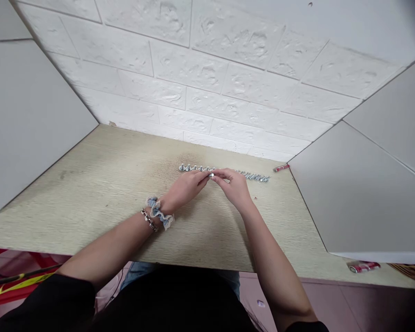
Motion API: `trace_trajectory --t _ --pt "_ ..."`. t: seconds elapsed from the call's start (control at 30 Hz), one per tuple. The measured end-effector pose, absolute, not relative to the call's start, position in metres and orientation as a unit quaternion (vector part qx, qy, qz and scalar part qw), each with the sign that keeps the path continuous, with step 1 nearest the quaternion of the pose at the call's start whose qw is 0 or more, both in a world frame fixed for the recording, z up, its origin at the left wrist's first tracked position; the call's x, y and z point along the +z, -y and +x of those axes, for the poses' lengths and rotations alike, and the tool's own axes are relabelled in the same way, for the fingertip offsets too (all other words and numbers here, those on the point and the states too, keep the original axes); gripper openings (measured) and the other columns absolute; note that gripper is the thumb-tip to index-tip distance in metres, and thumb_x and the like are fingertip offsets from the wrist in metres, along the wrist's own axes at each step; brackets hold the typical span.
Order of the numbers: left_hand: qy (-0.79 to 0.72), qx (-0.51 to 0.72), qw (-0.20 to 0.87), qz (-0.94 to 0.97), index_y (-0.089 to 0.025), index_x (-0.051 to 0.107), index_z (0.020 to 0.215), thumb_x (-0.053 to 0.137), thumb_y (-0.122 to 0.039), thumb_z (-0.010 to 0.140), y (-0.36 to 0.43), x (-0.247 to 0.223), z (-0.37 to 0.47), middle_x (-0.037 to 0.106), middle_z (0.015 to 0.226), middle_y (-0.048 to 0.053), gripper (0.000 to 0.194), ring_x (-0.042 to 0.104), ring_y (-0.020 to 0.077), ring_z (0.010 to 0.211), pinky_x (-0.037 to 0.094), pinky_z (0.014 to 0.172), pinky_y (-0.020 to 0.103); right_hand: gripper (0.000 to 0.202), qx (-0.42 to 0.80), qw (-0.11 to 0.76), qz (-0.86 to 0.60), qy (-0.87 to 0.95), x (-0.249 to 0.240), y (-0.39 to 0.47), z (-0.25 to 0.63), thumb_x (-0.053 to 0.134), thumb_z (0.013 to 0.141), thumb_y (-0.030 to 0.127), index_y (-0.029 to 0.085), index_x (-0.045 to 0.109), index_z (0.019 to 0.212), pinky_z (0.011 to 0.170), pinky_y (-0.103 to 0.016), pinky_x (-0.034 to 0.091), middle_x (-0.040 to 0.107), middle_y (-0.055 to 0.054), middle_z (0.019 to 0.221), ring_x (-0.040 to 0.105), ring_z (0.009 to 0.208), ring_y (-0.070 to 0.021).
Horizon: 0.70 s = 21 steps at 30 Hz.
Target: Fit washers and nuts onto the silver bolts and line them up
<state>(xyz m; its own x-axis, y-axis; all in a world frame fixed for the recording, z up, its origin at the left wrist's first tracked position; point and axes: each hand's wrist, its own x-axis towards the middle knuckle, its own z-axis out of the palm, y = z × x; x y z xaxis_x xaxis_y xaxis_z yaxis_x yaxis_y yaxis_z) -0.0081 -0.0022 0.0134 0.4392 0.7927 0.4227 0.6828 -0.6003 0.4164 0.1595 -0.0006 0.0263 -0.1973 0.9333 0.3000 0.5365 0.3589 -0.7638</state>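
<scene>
Several small metal bolts [188, 168] stand in a row on the pale wooden tabletop [124, 161], near the white brick-patterned wall. The right part of the row holds more metal pieces [259, 177], packed close together. In front of the row's middle, a small shiny metal piece [211, 175] sits between the fingertips of both hands. My left hand [188, 186] is closed, its fingertips on the piece's left side. My right hand [233, 185] pinches it from the right with thumb and forefinger. The hands hide the middle of the row.
A red battery-like cylinder [281, 168] lies at the right back by the grey panel [359, 184]. Another [364, 267] is near the front right edge, beside a woven item [410, 274]. A second grey panel [38, 110] stands at left. Red material [17, 290] shows below the table.
</scene>
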Motion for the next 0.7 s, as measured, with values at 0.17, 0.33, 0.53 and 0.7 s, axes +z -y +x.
trace_trajectory --t 0.17,0.33,0.53,0.7 --pt "-0.437 0.296 0.089 0.845 -0.017 0.059 0.108 0.038 -0.03 0.092 0.0031 0.0138 -0.0072 0.064 0.081 0.005 0.03 0.057 0.014 0.07 0.04 0.064 0.024 0.019 0.248 0.374 -0.523 0.725 0.0261 0.0002 0.1601 0.059 0.076 0.035 0.02 0.068 0.084 0.077 -0.03 0.047 0.069 -0.004 0.088 0.063 0.081 -0.0166" --pt "-0.432 0.298 0.099 0.846 -0.017 0.061 0.101 0.038 -0.03 0.092 0.0033 0.0137 -0.0064 0.063 0.079 0.005 0.028 0.056 0.0143 0.069 0.039 0.063 0.025 0.023 0.226 0.346 -0.527 0.742 0.0278 0.0012 0.1599 0.053 0.08 0.04 0.02 0.064 0.08 0.071 -0.026 0.043 0.067 -0.002 0.082 0.059 0.077 -0.0146" --pt "-0.415 0.31 0.117 0.847 -0.017 0.062 0.096 0.039 -0.028 0.091 0.0036 0.0121 -0.0058 0.063 0.077 0.005 0.026 0.056 0.0138 0.069 0.041 0.066 0.025 0.037 0.177 0.297 -0.533 0.772 0.0267 0.0025 0.158 0.036 0.088 0.046 0.02 0.052 0.068 0.058 -0.022 0.035 0.056 0.001 0.064 0.05 0.062 -0.0122" --pt "-0.401 0.322 0.12 0.849 -0.018 0.058 0.112 0.04 -0.027 0.091 0.004 0.0106 -0.0047 0.066 0.088 0.006 0.029 0.059 0.015 0.076 0.043 0.068 0.025 0.044 0.169 0.292 -0.536 0.774 0.0239 0.0011 0.1584 0.03 0.089 0.049 0.02 0.044 0.059 0.054 -0.023 0.031 0.05 0.001 0.056 0.046 0.055 -0.012"
